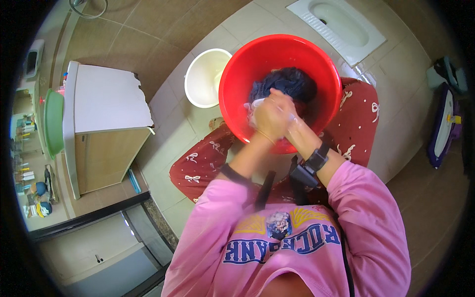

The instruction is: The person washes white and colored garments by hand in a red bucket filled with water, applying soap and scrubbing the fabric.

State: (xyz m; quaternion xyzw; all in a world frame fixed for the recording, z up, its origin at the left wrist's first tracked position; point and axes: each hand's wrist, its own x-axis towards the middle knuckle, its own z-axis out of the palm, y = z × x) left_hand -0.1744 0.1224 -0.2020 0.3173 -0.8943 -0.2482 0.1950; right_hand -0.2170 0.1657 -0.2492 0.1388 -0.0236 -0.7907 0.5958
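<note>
My left hand (270, 119) and my right hand (285, 105) are pressed together over a red plastic basin (256, 59). Pale wet cloth (251, 108) pokes out at the left of the clasped hands, which close on it. Motion blurs the fingers, and most of this cloth is hidden beneath them. White suds streak my right wrist. Behind the hands, a dark blue bunched garment (284, 83) lies in the basin. The basin stands on the floor between my knees, which are covered by red patterned trousers (358, 115).
A white bucket (196, 80) stands beside the basin on the left. Beyond it, a white-topped cabinet (111, 96) and a green basin (54, 124) are at the left. A squat toilet (345, 28) is set into the tiled floor at the upper right. Brushes (443, 122) lie at the right wall.
</note>
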